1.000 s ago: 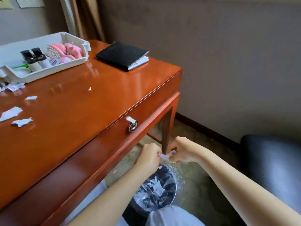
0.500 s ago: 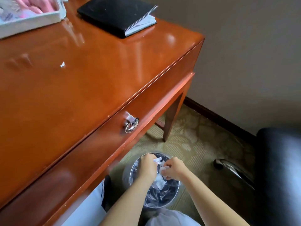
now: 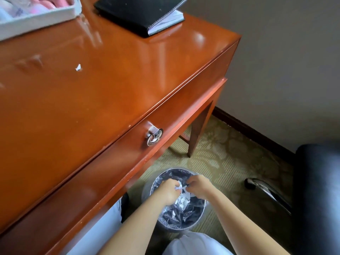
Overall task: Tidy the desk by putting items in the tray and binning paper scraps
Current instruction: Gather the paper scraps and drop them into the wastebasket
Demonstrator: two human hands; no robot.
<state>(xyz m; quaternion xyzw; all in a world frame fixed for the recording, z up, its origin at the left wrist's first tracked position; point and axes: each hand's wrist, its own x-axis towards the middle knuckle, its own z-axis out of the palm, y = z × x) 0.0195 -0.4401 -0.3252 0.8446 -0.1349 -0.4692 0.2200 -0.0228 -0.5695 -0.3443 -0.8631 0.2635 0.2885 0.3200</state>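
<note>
While both hands hang right over the bin (image 3: 159,179), a small bunch of paper scraps (image 3: 181,187) sits between them. The left hand (image 3: 168,190) has its fingers curled round the bunch. The right hand (image 3: 197,185) pinches the other end with bent fingertips, so both are holding on.

Down inside the bin, more white bits (image 3: 182,201) lie in a heap on the shiny bag (image 3: 176,216). I think a good part of the binning is done.

Up and to the left of the bin is the desk (image 3: 92,111). One tiny scrap (image 3: 78,67) lies on its top, far from the bin, and it needs picking up.

Farther up from the bin, the tray (image 3: 36,20) holds pink things (image 3: 55,1), though they look blurry. A black notebook (image 3: 139,12) lies on the desk beside the tray, not in it, so it may need putting away too.
</note>
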